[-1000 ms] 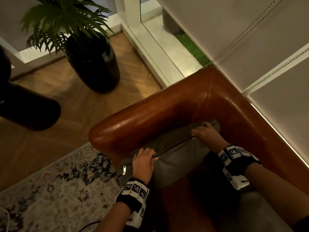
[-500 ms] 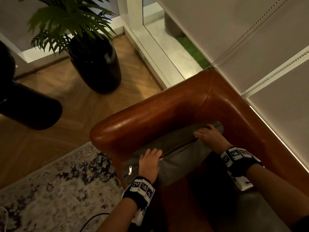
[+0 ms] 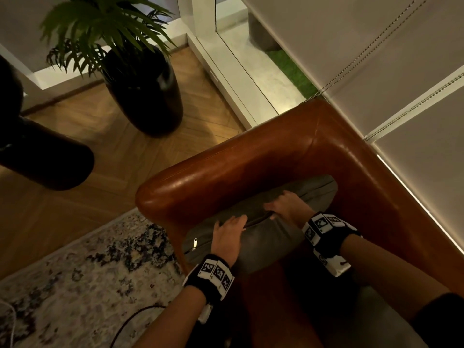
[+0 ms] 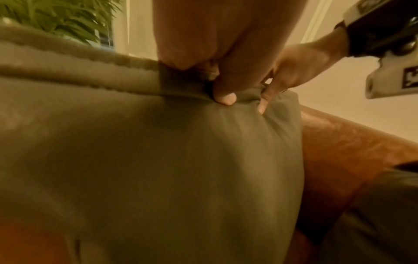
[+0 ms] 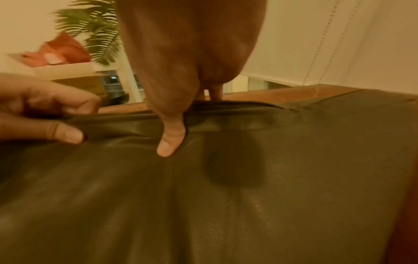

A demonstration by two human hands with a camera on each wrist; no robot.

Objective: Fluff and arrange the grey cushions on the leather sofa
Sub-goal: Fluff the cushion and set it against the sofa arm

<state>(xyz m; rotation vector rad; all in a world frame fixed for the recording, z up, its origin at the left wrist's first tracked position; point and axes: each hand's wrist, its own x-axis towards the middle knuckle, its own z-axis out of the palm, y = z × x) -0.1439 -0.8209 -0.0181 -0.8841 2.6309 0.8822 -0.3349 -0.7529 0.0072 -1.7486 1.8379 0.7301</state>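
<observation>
- Wedged into the far left corner of the brown leather sofa (image 3: pixel 288 146), the grey cushion (image 3: pixel 263 242) is standing on edge, leaning against the armrest with its zipped seam facing up.
- Both hands are gripping that top seam near its middle, just beside each other: the left hand (image 3: pixel 229 233) is pinching the fabric with its thumb on the near face and fingers curled over the far side, and the right hand (image 3: pixel 288 207) is doing the same a little further along.
- Under those thumbs the cloth is puckering into small folds, so I'd judge the cover soft and loose over a light, squashy filling; nothing here looks fragile or heavy.
- A zip pull (image 3: pixel 194 243) is hanging at the cushion's left end, so the seam should be taking the strain better than the plain cloth, though pulling hard on it might stress the zip.
- For plumping, taking hold at the two upper corners or flat on both faces would probably be moving the filling more evenly than this central pinch.
- Beyond the armrest, a potted palm (image 3: pixel 140 79) is sitting on the wooden floor, with a patterned rug (image 3: pixel 75 272) nearer.
</observation>
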